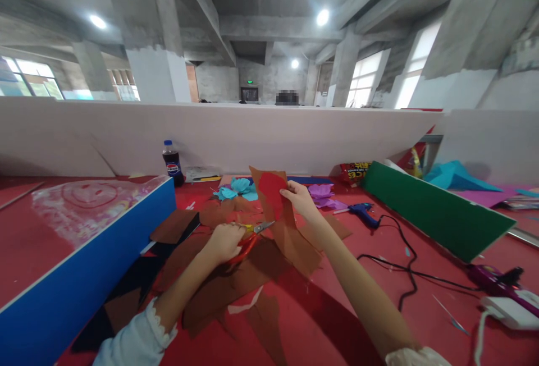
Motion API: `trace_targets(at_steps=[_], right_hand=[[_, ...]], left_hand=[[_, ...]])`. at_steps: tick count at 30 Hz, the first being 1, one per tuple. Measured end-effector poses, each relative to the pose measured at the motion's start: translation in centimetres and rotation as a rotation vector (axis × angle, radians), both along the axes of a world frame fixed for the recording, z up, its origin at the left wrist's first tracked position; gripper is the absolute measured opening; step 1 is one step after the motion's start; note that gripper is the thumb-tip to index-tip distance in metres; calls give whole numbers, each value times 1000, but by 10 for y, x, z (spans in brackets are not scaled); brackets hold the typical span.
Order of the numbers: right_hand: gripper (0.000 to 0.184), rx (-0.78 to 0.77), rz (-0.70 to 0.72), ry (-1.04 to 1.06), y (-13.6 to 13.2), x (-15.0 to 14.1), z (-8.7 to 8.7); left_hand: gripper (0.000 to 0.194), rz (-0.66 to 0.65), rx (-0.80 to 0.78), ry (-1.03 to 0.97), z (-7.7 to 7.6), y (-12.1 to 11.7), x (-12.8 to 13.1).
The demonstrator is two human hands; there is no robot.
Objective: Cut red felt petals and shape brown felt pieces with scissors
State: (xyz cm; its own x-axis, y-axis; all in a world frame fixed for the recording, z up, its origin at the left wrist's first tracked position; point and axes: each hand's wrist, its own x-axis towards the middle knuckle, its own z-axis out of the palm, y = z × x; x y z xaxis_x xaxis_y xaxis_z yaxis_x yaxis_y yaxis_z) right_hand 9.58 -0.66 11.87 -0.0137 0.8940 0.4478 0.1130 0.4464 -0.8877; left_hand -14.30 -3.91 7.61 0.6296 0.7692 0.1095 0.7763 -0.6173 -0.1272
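Observation:
My left hand (pixel 227 241) is closed round the red and yellow handles of a pair of scissors (pixel 260 228). The blades point right, at the left edge of a brown paper sheet (pixel 291 237). My right hand (pixel 300 198) pinches that sheet near its upper right edge and holds it up. A red petal-shaped piece (pixel 270 191) lies against the sheet's upper part. Below my hands, several brown paper pieces (pixel 236 284) overlap on the red table (pixel 324 329).
A blue board (pixel 101 265) stands at left, a green board (pixel 438 209) at right. Behind are a cola bottle (pixel 172 165), blue paper flowers (pixel 238 187) and purple paper (pixel 322 195). A blue glue gun (pixel 365 213) trails its black cord towards a power strip (pixel 499 282).

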Motion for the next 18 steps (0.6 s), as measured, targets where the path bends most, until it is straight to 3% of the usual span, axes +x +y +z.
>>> trace_targets(at_steps=[12, 18], right_hand=[[10, 28, 3, -45, -3, -5, 1], [11, 37, 28, -37, -3, -5, 0]], left_hand=[[56, 31, 35, -37, -5, 0, 6], [59, 72, 39, -42, -5, -2, 8]])
